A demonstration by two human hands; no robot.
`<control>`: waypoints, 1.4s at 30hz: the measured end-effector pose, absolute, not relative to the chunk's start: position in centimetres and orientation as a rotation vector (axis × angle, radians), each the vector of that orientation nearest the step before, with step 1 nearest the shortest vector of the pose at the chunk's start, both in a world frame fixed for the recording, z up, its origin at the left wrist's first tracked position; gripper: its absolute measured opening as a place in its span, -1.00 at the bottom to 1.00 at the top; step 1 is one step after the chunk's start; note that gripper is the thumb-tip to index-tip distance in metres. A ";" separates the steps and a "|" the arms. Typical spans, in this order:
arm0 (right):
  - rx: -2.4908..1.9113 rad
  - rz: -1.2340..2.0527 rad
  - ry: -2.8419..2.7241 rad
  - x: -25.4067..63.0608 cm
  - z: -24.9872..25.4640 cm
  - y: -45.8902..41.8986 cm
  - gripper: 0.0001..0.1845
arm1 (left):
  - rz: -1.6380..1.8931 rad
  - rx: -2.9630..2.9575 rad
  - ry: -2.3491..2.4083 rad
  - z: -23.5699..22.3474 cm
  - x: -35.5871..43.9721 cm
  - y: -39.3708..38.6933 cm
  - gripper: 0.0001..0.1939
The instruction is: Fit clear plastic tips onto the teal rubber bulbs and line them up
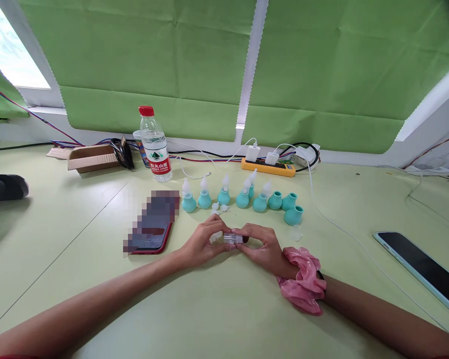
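Between my two hands lies a small clear plastic tube, held sideways with a dark end toward the right. My left hand is closed on its left part, thumb below and fingers above. My right hand, with a pink scrunchie at its wrist, pinches the right part. Fingers cover some of the tube. Beyond the hands stand several teal rubber bulbs with frosted pointed tips. At the right end of the row, several teal bulbs have open necks. Small translucent pieces lie in front of the row.
A phone in a red case lies left, another phone far right. Behind stand a water bottle, a cardboard box and a yellow power strip. A white cable crosses the table on the right.
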State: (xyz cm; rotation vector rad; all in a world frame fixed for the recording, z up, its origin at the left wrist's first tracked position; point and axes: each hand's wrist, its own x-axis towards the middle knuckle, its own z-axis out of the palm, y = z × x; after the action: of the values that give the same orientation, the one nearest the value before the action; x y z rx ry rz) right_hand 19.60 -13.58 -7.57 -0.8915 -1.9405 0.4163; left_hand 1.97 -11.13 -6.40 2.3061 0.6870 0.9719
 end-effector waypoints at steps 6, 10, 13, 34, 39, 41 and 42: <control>-0.934 0.323 -1.998 19.7 -7.2 -13.8 -0.68 | 1.234 2.345 0.717 -6.7 2.1 -11.1 -0.79; -0.960 0.115 -1.981 20.8 -5.8 -13.3 -0.71 | 1.389 2.352 0.782 -6.6 2.1 -11.3 -0.81; -1.051 -0.164 -1.991 22.4 -4.3 -12.3 -0.92 | 1.347 2.406 0.739 -6.8 1.9 -11.5 -0.84; -2.253 -0.185 -2.454 29.3 -0.4 -9.5 -0.69 | 1.230 2.735 0.809 -8.3 1.9 -11.8 -0.79; -1.836 0.015 -2.492 27.4 0.1 -10.6 -0.72 | 1.193 2.709 0.789 -8.1 2.0 -11.7 -0.82; -1.612 0.073 -2.510 26.3 -0.2 -11.2 -0.72 | 1.238 2.668 0.731 -8.0 2.0 -11.6 -0.83; -1.506 0.115 -2.517 25.7 -0.5 -11.4 -0.71 | 1.269 2.645 0.696 -8.0 2.0 -11.6 -0.83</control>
State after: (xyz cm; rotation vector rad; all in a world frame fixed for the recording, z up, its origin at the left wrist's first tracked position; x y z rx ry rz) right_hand 25.66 -11.41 -0.53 -1.5057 -2.5172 0.1146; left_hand 1.95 -11.57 -7.95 2.6447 0.6959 1.2689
